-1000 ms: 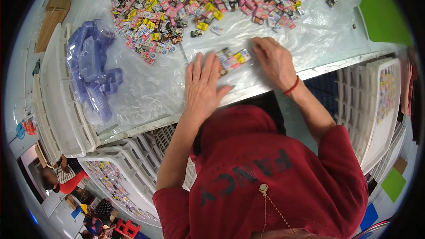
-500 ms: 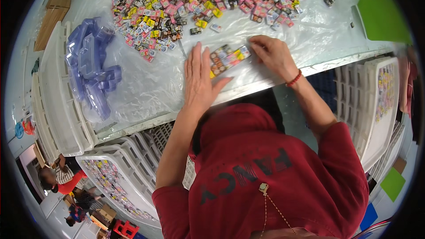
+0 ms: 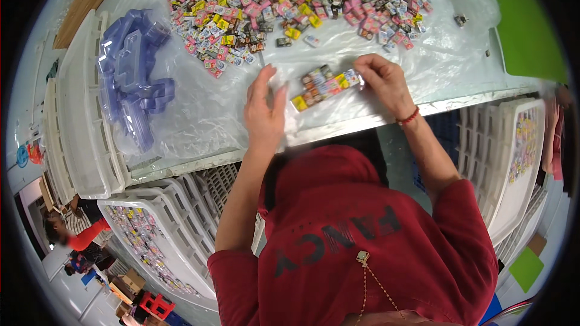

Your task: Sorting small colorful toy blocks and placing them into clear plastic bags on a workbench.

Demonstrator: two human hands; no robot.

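Note:
A small block of little printed boxes, yellow, pink, white and black, lies on the clear plastic sheet in front of me. One row of it slants up to the right, and a few darker boxes sit behind that row. My left hand stands open on edge just left of the block, thumb apart from the fingers, not touching it. At the right end of the row is my right hand, thumb and fingers pinched together. Something shiny shows by its fingertips, and what is between them is hidden.
A big heap of similar little boxes spreads across the far table. Bluish clear plastic trays are piled at the left. White crates stand below the table's front edge on both sides. A green board lies far right.
My left hand has turned on edge and drawn back from the block. My right hand's fingertips have come up to the row's end. The view has shifted slightly.

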